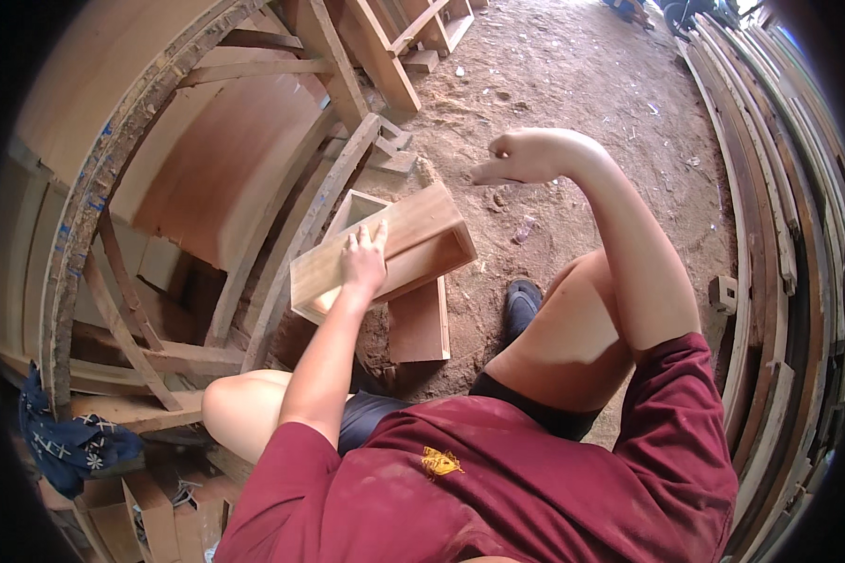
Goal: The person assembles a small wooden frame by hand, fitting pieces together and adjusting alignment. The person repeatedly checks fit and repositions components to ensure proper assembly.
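Observation:
My left hand [364, 258] rests on the upper side panel of an open wooden box [385, 239], with its fingers spread flat over the board. The box is shaped like a drawer, and its hollow side faces toward me and to the right. Beneath it sits a second wooden box [421, 324], whose reddish-brown panel shows below; a pale corner also sticks out behind the upper box. Raised over the dirt floor to the right is my right hand [526, 158], bent at the wrist. Its fingers are partly curled and apart, and no object shows in them.
A large wooden frame [277, 253] with slats and panels leans along the left. Long boards [770, 244] are stacked down the right side. A small wood block [723, 294] lies beside them. More wooden frames [380, 52] stand ahead, and a dark blue patterned cloth [70, 441] hangs at lower left.

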### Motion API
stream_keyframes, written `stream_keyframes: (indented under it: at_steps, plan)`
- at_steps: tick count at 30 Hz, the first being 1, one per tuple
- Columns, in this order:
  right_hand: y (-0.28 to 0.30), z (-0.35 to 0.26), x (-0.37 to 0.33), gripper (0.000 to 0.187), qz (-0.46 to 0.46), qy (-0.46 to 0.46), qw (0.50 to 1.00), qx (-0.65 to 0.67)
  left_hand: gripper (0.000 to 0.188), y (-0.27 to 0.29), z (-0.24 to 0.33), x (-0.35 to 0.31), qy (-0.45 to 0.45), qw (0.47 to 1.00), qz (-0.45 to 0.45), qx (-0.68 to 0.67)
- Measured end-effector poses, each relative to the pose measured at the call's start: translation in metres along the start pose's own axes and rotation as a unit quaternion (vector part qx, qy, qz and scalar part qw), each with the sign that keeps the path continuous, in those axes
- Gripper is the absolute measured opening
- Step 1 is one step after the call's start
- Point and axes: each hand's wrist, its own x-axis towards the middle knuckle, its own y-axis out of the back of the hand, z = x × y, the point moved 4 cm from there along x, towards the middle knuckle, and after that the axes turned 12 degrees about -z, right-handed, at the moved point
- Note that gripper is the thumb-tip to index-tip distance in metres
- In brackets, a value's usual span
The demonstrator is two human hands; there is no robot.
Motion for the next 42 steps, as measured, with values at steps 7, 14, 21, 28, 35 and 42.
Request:
stream_keyframes:
  at_steps: [7,14,21,28,35,42]
  plan:
    - [-0.006,0.024,0.0,0.077,0.003,-0.031,0.999,0.011,0.04,0.024,-0.039,0.065,-0.118,0.942,-0.266,-0.167]
    - [-0.016,0.042,0.006,0.077,-0.04,-0.048,0.998,0.027,0.06,-0.02,-0.03,0.048,-0.038,0.957,-0.185,-0.22]
    - [-0.023,0.048,0.018,0.069,-0.059,-0.044,0.997,0.03,0.074,-0.01,0.039,-0.037,-0.045,0.989,0.05,-0.131]
    - [-0.025,0.05,0.037,0.072,-0.072,0.009,0.997,0.021,0.065,-0.028,0.044,-0.048,-0.026,0.995,-0.033,-0.088]
    - [-0.025,0.055,0.034,0.065,-0.078,-0.014,0.996,0.028,0.083,0.035,-0.016,0.007,-0.036,0.941,-0.213,-0.259]
    - [-0.038,0.065,0.052,0.027,-0.07,0.03,0.995,0.065,0.086,-0.015,-0.037,0.009,0.024,0.918,-0.23,-0.322]
